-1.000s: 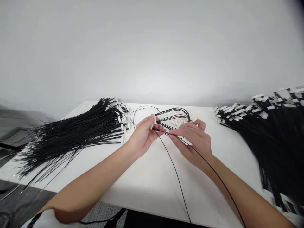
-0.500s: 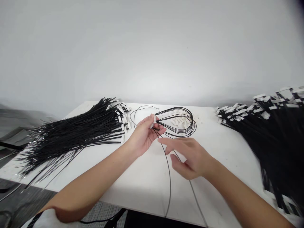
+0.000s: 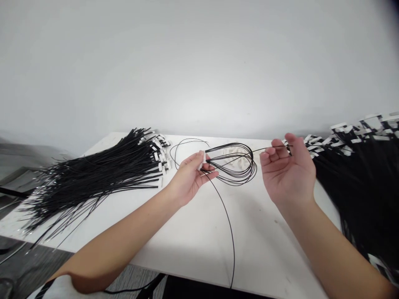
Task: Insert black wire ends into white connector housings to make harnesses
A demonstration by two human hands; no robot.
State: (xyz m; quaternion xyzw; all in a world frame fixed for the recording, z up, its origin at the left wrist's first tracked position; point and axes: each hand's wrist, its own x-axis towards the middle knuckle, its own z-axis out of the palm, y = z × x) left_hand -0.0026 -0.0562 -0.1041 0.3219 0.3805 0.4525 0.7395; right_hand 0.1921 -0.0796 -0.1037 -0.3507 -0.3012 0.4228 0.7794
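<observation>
Wire loop (image 3: 252,158) of many black strands juts rightward from the left hand (image 3: 190,176), over the middle of a white table (image 3: 187,232), with a wide pale wall (image 3: 199,62) behind; whether its underside touches the tabletop, I cannot tell. Largest on the table is the right-hand heap of black wires (image 3: 368,187), white ends along its far edge. Smaller is the left-hand heap of black wires (image 3: 102,170), its white ends towards the middle. Between them, the left hand's thumb and fingers grip a white connector (image 3: 204,156), from which the strands curve. The right hand (image 3: 289,174), palm towards the viewer, pinches a stretched wire (image 3: 264,148) between thumb and forefinger, the other fingers curled. Small white pieces (image 3: 243,162) lie beyond the loop, partly hidden by it. Thinnest, a trailing wire (image 3: 230,222) drops from the left hand towards the near edge.
</observation>
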